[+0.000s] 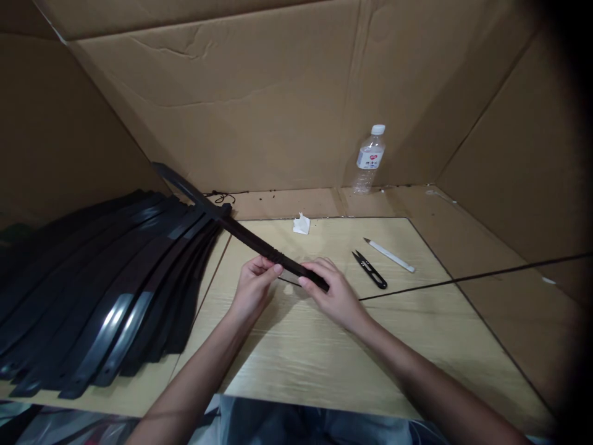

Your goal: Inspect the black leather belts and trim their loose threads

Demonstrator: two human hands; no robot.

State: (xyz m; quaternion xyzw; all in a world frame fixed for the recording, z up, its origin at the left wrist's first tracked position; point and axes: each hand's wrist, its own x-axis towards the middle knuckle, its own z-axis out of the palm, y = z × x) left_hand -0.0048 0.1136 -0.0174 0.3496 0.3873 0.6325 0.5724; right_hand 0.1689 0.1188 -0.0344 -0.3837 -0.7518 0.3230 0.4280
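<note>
A long black sword-like strip (245,235) slants across the middle, held up above the table. Its far end rises to the left, over a pile of similar pieces. My left hand (252,284) pinches it near a ridged stretch that looks wound with cord. Closed round its near end is my right hand (331,287). Thin black cord (486,276) runs taut from beside my right hand to the right edge of the view. A short length of cord also shows between my hands; whether either hand grips it is hidden.
Black curved strips (134,278) lie piled at the left. Black thread snips (369,270) and a white pen-like tool (389,254) rest on the table (407,358) at right. A scrap of white paper (301,224) and a plastic bottle (369,161) are farther back. Cardboard walls (231,111) surround the table.
</note>
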